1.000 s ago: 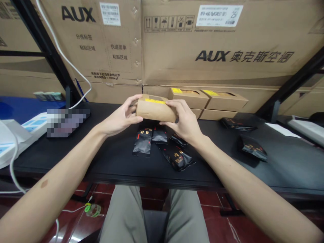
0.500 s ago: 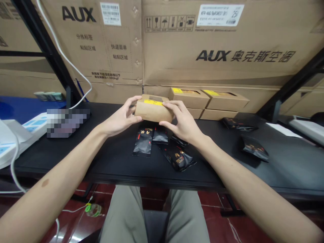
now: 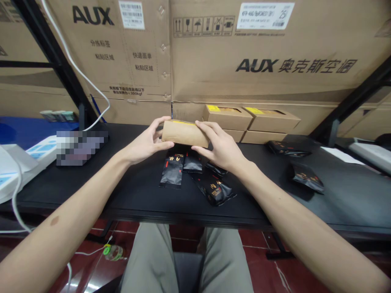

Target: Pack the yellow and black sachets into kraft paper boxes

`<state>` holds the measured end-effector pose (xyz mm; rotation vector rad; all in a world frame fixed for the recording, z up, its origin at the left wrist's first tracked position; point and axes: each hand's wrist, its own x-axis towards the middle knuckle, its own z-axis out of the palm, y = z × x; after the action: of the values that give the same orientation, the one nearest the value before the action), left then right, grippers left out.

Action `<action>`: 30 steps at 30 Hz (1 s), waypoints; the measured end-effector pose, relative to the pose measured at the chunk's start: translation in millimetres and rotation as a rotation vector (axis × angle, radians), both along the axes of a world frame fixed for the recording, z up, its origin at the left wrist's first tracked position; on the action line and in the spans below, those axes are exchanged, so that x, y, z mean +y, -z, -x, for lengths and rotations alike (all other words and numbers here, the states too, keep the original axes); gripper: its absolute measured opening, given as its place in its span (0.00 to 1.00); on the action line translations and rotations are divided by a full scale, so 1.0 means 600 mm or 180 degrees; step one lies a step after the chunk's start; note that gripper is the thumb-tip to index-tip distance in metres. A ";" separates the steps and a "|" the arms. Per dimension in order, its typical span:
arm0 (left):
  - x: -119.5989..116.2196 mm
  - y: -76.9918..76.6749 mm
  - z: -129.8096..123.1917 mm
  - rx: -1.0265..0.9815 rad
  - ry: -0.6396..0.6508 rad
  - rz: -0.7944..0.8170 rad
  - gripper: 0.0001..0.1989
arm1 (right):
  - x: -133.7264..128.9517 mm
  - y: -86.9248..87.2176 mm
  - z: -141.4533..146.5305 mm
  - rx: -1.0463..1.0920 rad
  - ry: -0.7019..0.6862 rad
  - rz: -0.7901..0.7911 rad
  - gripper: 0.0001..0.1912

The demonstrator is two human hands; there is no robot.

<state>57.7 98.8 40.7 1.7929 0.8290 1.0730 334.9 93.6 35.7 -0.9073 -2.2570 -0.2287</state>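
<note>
Just below both grips, black sachets [image 3: 172, 171] lie on the tabletop [image 3: 137, 199], while the left hand [image 3: 143, 143] and right hand [image 3: 221, 147] clasp a kraft cardboard box [image 3: 185, 134] between them.

Bench [image 3: 345, 203] obstacles: held carton [image 3: 185, 133] btw. hands; black packets [image 3: 172, 171] directly below; kraft boxes [image 3: 227, 118] behind r. hand [image 3: 218, 142]; more packets [image 3: 307, 179] far r. Passage: gap btw. blurred item [image 3: 82, 148] & l. hand [image 3: 143, 140]; bench strip along front edge.
</note>
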 end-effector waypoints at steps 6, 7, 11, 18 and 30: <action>0.002 0.002 0.000 0.0009 -0.0031 -0.0051 0.46 | -0.003 -0.001 0.003 -0.0248 0.0230 -0.0101 0.38; 0.001 0.001 -0.001 -0.0004 -0.0034 -0.0046 0.46 | -0.005 -0.002 0.004 -0.0302 0.0302 -0.0099 0.38; -0.001 -0.001 -0.003 -0.0058 -0.0066 0.0015 0.47 | -0.009 -0.007 0.010 -0.0509 0.0530 -0.0066 0.41; -0.002 -0.003 -0.002 -0.0081 -0.0074 0.0033 0.45 | -0.008 -0.007 0.011 -0.0456 0.0534 0.0113 0.40; 0.004 0.005 -0.003 -0.0095 0.0008 0.0010 0.45 | -0.007 -0.008 -0.001 -0.0014 -0.0014 0.0164 0.36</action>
<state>59.5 101.4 37.7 1.7707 0.8100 1.0937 335.6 89.3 40.4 -0.9294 -2.2781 -0.1714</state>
